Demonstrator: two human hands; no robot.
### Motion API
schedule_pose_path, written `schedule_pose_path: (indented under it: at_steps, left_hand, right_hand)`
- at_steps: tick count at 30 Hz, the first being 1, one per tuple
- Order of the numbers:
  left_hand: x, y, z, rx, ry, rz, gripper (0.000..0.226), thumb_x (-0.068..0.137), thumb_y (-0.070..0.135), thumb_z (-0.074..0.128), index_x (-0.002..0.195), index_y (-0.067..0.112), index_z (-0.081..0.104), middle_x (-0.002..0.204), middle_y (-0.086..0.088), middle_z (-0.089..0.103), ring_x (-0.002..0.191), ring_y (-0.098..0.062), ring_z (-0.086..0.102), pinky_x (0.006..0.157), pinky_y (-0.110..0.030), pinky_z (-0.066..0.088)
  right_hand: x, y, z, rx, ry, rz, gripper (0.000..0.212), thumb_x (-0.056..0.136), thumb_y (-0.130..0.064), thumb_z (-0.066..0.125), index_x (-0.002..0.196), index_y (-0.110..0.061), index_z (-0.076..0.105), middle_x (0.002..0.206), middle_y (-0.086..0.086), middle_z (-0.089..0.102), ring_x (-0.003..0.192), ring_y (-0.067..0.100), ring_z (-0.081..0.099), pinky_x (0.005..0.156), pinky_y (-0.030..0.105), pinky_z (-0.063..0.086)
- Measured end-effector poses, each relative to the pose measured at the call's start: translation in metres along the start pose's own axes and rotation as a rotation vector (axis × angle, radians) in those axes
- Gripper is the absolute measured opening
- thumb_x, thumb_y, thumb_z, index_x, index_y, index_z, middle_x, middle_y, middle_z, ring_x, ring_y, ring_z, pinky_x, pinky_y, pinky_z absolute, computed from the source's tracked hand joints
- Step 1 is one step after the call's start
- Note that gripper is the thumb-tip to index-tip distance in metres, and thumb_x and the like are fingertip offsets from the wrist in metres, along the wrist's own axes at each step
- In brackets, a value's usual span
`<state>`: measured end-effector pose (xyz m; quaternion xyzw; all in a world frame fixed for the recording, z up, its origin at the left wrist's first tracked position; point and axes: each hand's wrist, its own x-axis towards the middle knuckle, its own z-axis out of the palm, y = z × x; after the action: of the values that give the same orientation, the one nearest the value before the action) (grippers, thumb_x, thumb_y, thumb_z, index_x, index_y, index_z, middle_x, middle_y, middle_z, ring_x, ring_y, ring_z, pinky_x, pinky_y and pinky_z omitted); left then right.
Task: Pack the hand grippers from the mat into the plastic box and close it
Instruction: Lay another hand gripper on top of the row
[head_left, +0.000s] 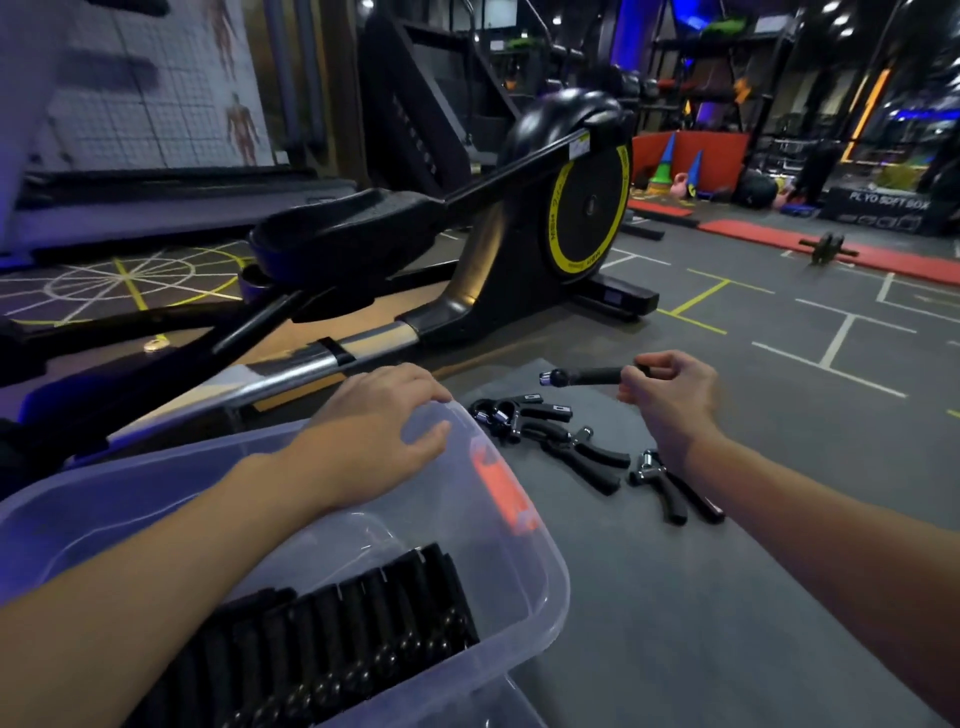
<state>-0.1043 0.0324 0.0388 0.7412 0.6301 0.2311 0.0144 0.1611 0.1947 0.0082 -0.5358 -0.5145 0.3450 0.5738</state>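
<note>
From the head view: pinching one hand gripper (592, 375) by the end of its handle in the right hand (670, 395), thumb and fingertips curled round it, lifted clear of the mat (675, 597) with the metal spring end pointing left. Resting the left hand (382, 431) on the far rim of the plastic box (524, 587), fingers nearly straight, gripping nothing.

Likely to slip: held only at the tip, with the heavier spring end sticking out unsupported. Likely also to land crooked on the packed row (337, 623) already lined up inside the box, spoiling the fit and, later, the closing.

Left to collect: loose grippers (582, 457) on the mat, just right of the box, some tangled together, one lying apart near the right wrist.

In the way: the left forearm (208, 519), lying across the box opening.

Also around: an orange latch (498, 488) on the box wall and a rowing machine (587, 208) beyond the mat.
</note>
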Motion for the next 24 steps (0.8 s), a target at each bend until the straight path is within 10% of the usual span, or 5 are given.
schedule_pose_path:
  at_steps: [8,24]
  left_hand:
    - [-0.022,-0.006,-0.032,-0.079,0.18,0.014,0.032,0.084,0.037,0.059,0.115,0.028,0.06,0.108,0.014,0.06,0.096,-0.006,0.057,0.084,-0.037,0.052]
    - [-0.098,-0.063,-0.081,-0.084,0.232,0.015,0.024,0.084,0.034,0.069,0.106,0.027,0.063,0.094,0.012,0.063,0.084,-0.009,0.059,0.075,-0.037,0.052]
  right_hand:
    - [-0.072,-0.073,0.03,0.141,-0.217,0.003,0.017,0.082,0.005,0.067,0.078,-0.011,0.062,0.055,-0.002,0.065,0.054,0.022,0.063,0.07,0.038,0.057]
    - [-0.183,-0.115,0.102,0.369,-0.564,0.234,0.012,0.084,0.004,0.067,0.096,0.002,0.063,0.079,0.015,0.068,0.063,0.024,0.068,0.07,0.033,0.058]
